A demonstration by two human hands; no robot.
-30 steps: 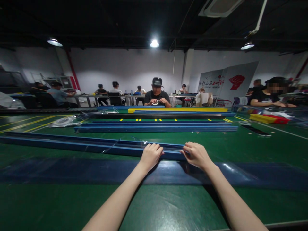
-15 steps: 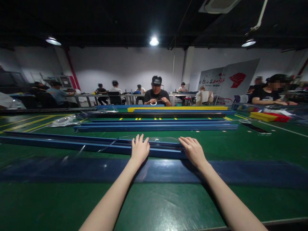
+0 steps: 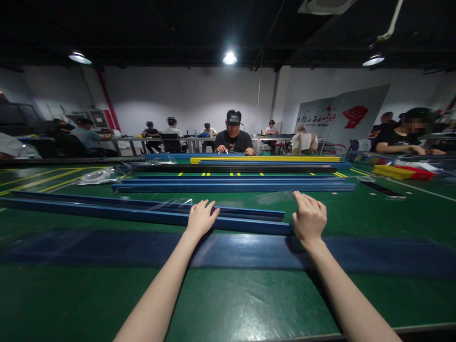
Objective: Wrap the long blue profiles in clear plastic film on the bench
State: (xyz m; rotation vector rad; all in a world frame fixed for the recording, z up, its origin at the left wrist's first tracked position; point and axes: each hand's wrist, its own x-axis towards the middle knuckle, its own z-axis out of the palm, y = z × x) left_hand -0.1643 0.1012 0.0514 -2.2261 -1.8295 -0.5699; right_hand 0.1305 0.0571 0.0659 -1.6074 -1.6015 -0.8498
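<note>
My left hand (image 3: pixel 202 219) bends over a long blue channel (image 3: pixel 135 214), its fingers across the strip and its thumb on the right side. Just past the channel's right end, my right hand (image 3: pixel 309 219) is closed, fingertips pinched on the edge of a clear plastic film (image 3: pixel 270 198). That film stretches leftward from the pinch, above the far side of the channel. Nearer to me, a wide, flat, see-through bluish strip (image 3: pixel 245 251) lies across the green table (image 3: pixel 228 304), under both forearms.
Beyond the channel lie more blue channels (image 3: pixel 235 187), a black strip (image 3: pixel 231 168) and a yellow strip (image 3: pixel 263 160). A phone (image 3: pixel 383 189) and a yellow tray (image 3: pixel 392 172) are at right, a bagged roll (image 3: pixel 98 176) at left. A person (image 3: pixel 233 137) sits opposite.
My right hand has moved right, off the channel's end, and has closed, drawing the film with it. The channel's right end now shows. My left hand has shifted slightly left.
</note>
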